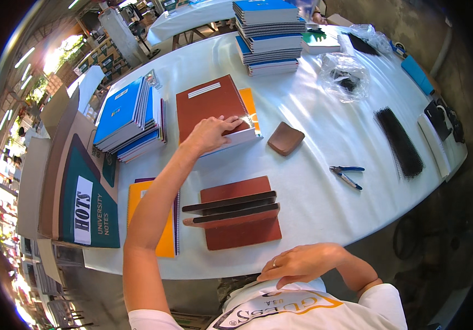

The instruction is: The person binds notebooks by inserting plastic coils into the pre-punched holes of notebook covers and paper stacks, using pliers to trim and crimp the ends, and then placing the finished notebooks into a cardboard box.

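Observation:
A brown-covered notebook (206,102) with a white label lies on a thick block of white pages in the middle of the table. My left hand (214,133) rests on its near right part, fingers stretched over the cover and thumb by the near edge. Beneath its right side, a yellow cover (248,104) sticks out. My right hand (302,263) hovers by my shirt at the table's near edge, holding nothing, its fingers loosely extended. Between the hands stands a reddish-brown wooden jig (241,234) with two dark upright boards. A brown block (286,138) lies right of the notebook.
Blue notebooks are stacked at the left (120,118) and far side (272,38). A yellow notebook (154,220) lies beside a large cardboard box (66,181). On the right are pliers (347,175), black binding coils (399,143) and a clear plastic bag (346,77).

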Demonstrator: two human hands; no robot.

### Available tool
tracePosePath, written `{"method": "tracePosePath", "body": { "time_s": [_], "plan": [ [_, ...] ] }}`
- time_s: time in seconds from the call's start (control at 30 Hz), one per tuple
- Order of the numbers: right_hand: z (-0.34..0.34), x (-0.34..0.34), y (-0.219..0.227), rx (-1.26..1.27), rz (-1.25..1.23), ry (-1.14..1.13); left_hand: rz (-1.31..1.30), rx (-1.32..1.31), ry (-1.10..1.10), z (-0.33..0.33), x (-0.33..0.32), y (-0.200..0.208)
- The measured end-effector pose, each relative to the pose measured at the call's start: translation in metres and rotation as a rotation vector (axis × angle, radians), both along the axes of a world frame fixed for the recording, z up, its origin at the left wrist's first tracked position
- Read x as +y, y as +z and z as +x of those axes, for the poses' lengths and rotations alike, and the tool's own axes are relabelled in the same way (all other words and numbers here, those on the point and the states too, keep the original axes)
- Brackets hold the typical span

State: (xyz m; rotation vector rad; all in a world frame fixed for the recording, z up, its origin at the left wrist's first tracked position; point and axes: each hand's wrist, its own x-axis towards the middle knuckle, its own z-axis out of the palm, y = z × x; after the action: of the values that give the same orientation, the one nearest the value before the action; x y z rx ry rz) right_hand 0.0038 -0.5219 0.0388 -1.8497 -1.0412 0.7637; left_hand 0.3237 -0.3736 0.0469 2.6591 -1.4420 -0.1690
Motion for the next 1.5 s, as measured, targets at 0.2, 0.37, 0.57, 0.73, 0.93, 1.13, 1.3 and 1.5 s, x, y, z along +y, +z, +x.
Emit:
{"method": "tracePosePath", "body": {
  "time_s": [0.2,0.37,0.57,0.73,0.93,1.13,1.3,1.5],
  "plan": [
    [0.026,-0.051,0.002,-0.047,0.356,-0.056,-0.079,0.204,-0.042,0.019,0.005,0.009],
    [0.044,-0.077,0.002,-0.034,0.38,-0.131,-0.079,0.3,-0.044,0.021,0.004,0.016],
    [0.076,-0.105,0.011,0.119,0.561,-0.228,-0.088,0.272,-0.068,0.024,0.005,0.013],
    [0.108,-0.101,0.001,0.187,0.75,-0.642,-0.046,0.178,-0.054,0.016,0.003,0.013],
    [0.12,-0.084,-0.012,0.257,0.763,-0.86,0.077,-0.06,-0.067,-0.003,0.013,0.0],
    [0.115,-0.089,-0.027,0.325,0.731,-0.924,0.059,-0.028,-0.115,-0.005,0.023,0.0],
    [0.129,-0.077,-0.042,0.313,0.631,-0.946,-0.005,0.076,-0.13,0.01,0.024,0.012],
    [0.165,-0.035,-0.031,0.333,0.719,-0.93,-0.49,0.495,0.149,-0.037,-0.029,0.042]
  ]
}}
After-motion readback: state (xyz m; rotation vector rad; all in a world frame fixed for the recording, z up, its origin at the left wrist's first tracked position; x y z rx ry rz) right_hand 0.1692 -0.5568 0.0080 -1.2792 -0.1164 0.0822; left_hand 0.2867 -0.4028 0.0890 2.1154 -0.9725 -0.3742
